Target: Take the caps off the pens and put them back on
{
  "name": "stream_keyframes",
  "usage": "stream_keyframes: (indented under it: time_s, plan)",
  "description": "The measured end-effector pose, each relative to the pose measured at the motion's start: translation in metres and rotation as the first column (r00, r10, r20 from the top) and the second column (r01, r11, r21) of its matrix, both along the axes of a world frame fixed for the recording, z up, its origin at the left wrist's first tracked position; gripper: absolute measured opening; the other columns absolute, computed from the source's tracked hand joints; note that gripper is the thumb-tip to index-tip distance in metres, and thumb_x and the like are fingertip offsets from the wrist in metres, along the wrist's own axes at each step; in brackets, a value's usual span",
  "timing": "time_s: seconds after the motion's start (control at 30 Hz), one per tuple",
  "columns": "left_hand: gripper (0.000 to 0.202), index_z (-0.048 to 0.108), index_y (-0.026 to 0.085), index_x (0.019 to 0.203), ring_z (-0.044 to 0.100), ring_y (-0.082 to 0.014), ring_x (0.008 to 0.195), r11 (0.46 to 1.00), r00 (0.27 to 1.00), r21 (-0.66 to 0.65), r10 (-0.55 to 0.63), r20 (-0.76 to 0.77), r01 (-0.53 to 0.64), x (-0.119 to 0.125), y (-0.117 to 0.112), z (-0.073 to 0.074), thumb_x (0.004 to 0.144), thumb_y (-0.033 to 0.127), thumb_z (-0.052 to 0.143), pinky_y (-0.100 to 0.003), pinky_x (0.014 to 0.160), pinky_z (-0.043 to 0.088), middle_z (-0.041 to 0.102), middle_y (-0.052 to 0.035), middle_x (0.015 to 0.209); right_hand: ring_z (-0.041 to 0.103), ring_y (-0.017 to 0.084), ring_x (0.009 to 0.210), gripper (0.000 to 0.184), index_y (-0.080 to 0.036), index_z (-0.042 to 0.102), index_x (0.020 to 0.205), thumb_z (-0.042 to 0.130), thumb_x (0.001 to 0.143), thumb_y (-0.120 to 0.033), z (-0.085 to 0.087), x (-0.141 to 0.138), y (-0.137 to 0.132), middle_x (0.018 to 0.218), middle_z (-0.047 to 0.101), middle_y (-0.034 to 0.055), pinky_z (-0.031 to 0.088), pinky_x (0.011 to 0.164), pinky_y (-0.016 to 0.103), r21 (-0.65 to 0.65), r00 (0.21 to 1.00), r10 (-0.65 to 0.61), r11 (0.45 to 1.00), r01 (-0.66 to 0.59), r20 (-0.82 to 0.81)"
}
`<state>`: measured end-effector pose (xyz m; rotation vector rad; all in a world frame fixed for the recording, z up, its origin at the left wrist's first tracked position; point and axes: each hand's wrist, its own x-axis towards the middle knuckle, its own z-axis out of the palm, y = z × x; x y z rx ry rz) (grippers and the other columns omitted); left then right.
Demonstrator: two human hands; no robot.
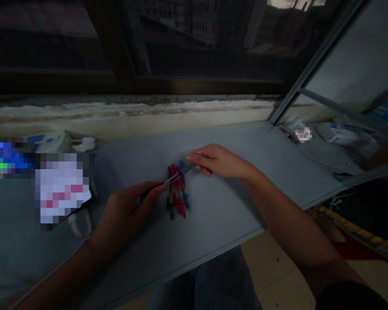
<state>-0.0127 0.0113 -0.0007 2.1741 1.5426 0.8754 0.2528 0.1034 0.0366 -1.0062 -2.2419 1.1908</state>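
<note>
Between my two hands a slim dark pen point(173, 178) is held at a slant above the table. My left hand point(126, 204) is closed on its lower left end. The fingers of my right hand point(215, 161) pinch the upper right end, where a greyish part shows; whether that is a separate cap I cannot tell. Just below the held pen, several pens lie side by side on the grey table point(223, 202): black pens point(171, 211) at the left, red pens point(183, 210) in the middle and blue pens point(186, 200) at the right.
At the left, a blurred-out screen or packet point(63, 189) lies near a white cable point(76, 226) and a white box point(53, 141). A metal frame post point(287, 101) rises at the right, with packets point(342, 133) and a cable behind it. The window ledge point(181, 113) borders the back.
</note>
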Motion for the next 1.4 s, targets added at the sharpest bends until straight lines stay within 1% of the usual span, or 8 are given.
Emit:
stream_keyframes:
  time_s: [0.13, 0.3, 0.37, 0.43, 0.53, 0.87, 1.27, 1.4]
  plan:
    - [0.044, 0.081, 0.018, 0.104, 0.07, -0.0163, 0.061, 0.971, 0.993, 0.234, -0.029, -0.111, 0.055, -0.005, -0.002, -0.002, 0.106, 0.051, 0.052, -0.025, 0.058, 0.051, 0.078, -0.0027, 0.078, 0.039, 0.006, 0.044, 0.054, -0.018, 0.053, 0.065, 0.051, 0.102, -0.057, 0.002, -0.003, -0.004, 0.045, 0.044, -0.0076, 0.032, 0.051, 0.023, -0.096, 1.0, -0.003, 0.995, 0.005, 0.026]
    - [0.019, 0.077, 0.018, 0.109, 0.065, -0.0155, 0.064, 0.858, 0.968, 0.485, -0.051, -0.247, 0.169, -0.003, -0.009, 0.006, 0.103, 0.032, 0.065, -0.028, 0.068, 0.052, 0.072, -0.0008, 0.076, 0.036, 0.005, 0.042, 0.052, -0.018, 0.053, 0.063, 0.06, 0.098, -0.055, 0.001, -0.007, -0.005, 0.043, 0.043, -0.0084, 0.03, 0.049, 0.023, -0.202, 0.992, -0.094, 0.976, 0.077, -0.079]
    - [0.022, 0.071, 0.018, 0.122, 0.065, -0.014, 0.068, 0.846, 0.958, 0.464, -0.174, -0.226, 0.263, 0.001, -0.012, 0.007, 0.103, 0.027, 0.066, -0.026, 0.069, 0.053, 0.071, -0.0003, 0.08, 0.038, 0.006, 0.043, 0.049, -0.017, 0.056, 0.064, 0.066, 0.094, -0.054, 0.0, -0.009, -0.005, 0.043, 0.046, -0.0078, 0.03, 0.051, 0.023, -0.204, 0.977, -0.164, 0.97, 0.135, -0.135]
    - [0.028, 0.066, 0.018, 0.13, 0.068, -0.0143, 0.078, 0.819, 0.902, 0.38, -0.382, -0.199, 0.43, 0.004, -0.014, 0.006, 0.104, 0.024, 0.064, -0.024, 0.073, 0.056, 0.073, -0.0023, 0.09, 0.04, 0.006, 0.045, 0.048, -0.017, 0.057, 0.064, 0.07, 0.09, -0.055, 0.0, -0.011, -0.005, 0.045, 0.049, -0.0067, 0.031, 0.051, 0.023, -0.198, 0.962, -0.21, 0.965, 0.174, -0.175]
    - [0.023, 0.068, 0.018, 0.126, 0.069, -0.0162, 0.092, 0.749, 0.799, 0.28, -0.574, -0.177, 0.6, 0.006, -0.015, 0.002, 0.105, 0.019, 0.06, -0.026, 0.083, 0.059, 0.074, -0.0066, 0.103, 0.043, 0.006, 0.048, 0.05, -0.017, 0.055, 0.061, 0.075, 0.086, -0.055, 0.0, -0.013, -0.006, 0.049, 0.053, -0.0051, 0.031, 0.052, 0.023, -0.199, 0.961, -0.191, 0.968, 0.151, -0.201]
    - [0.022, 0.071, 0.015, 0.113, 0.068, -0.0156, 0.087, 0.742, 0.789, 0.269, -0.58, -0.204, 0.614, 0.01, -0.018, 0.009, 0.106, 0.008, 0.051, -0.024, 0.075, 0.058, 0.074, -0.0074, 0.098, 0.041, 0.005, 0.047, 0.053, -0.018, 0.05, 0.06, 0.08, 0.079, -0.058, -0.007, -0.017, -0.006, 0.048, 0.053, -0.0053, 0.028, 0.051, 0.022, -0.222, 0.962, -0.166, 0.968, 0.116, -0.219]
    - [0.025, 0.067, 0.016, 0.129, 0.073, -0.0192, 0.101, 0.723, 0.784, 0.304, -0.573, -0.239, 0.62, 0.008, -0.021, 0.006, 0.108, 0.017, 0.054, -0.031, 0.09, 0.064, 0.077, -0.0097, 0.109, 0.048, 0.007, 0.049, 0.053, -0.018, 0.052, 0.064, 0.079, 0.08, -0.06, -0.005, -0.018, -0.009, 0.051, 0.057, -0.0045, 0.035, 0.053, 0.022, -0.257, 0.967, -0.143, 0.963, 0.087, -0.209]
    - [0.025, 0.069, 0.017, 0.127, 0.073, -0.0194, 0.103, 0.752, 0.79, 0.249, -0.556, -0.258, 0.61, 0.009, -0.026, 0.011, 0.107, 0.015, 0.054, -0.031, 0.09, 0.064, 0.076, -0.0094, 0.11, 0.049, 0.007, 0.049, 0.055, -0.018, 0.052, 0.063, 0.078, 0.08, -0.063, -0.008, -0.019, -0.009, 0.05, 0.058, -0.0043, 0.035, 0.053, 0.022, -0.259, 0.973, -0.114, 0.964, 0.059, -0.201]
